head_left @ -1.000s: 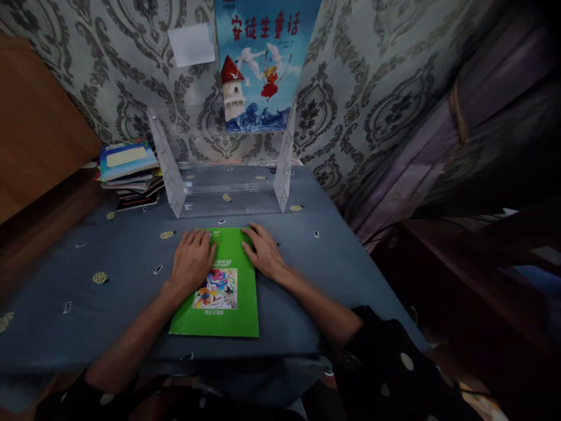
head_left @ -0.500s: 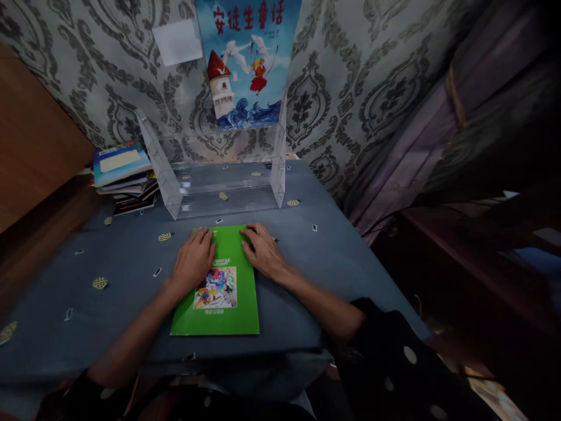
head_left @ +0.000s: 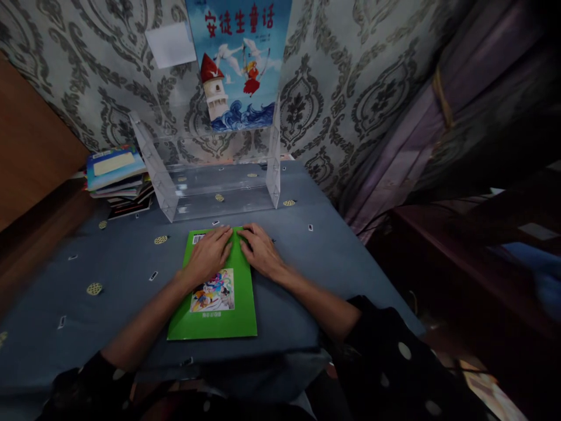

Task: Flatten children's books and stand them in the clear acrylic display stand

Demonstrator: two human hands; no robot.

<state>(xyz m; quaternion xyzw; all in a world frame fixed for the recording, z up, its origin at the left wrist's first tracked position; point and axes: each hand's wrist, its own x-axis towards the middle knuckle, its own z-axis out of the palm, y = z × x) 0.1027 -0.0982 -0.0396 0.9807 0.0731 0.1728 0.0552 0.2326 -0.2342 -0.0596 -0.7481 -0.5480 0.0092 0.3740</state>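
A green book (head_left: 210,325) lies on the cloth-covered table in front of me. Its cover carries a colourful picture panel and a barcode at the far left corner, and its lettering appears upside down to me. My left hand (head_left: 211,252) lies flat across the upper part of the cover, fingers stretched toward the far edge. At the far right corner, my right hand (head_left: 262,251) touches the cover with its fingertips, thumb and forefinger apart. The undersides of both hands are hidden.
Behind the book stands a clear acrylic rack (head_left: 221,206), holding a blue fairy-tale book (head_left: 243,82) upright on top. A stack of books (head_left: 117,175) sits at the back left. The blue-grey tablecloth (head_left: 315,280) drops off at the right, beside a purple curtain (head_left: 394,140).
My left hand has slid right and toward the far edge of the cover, uncovering the barcode. My right hand stays at the far right corner. The view has shifted slightly.
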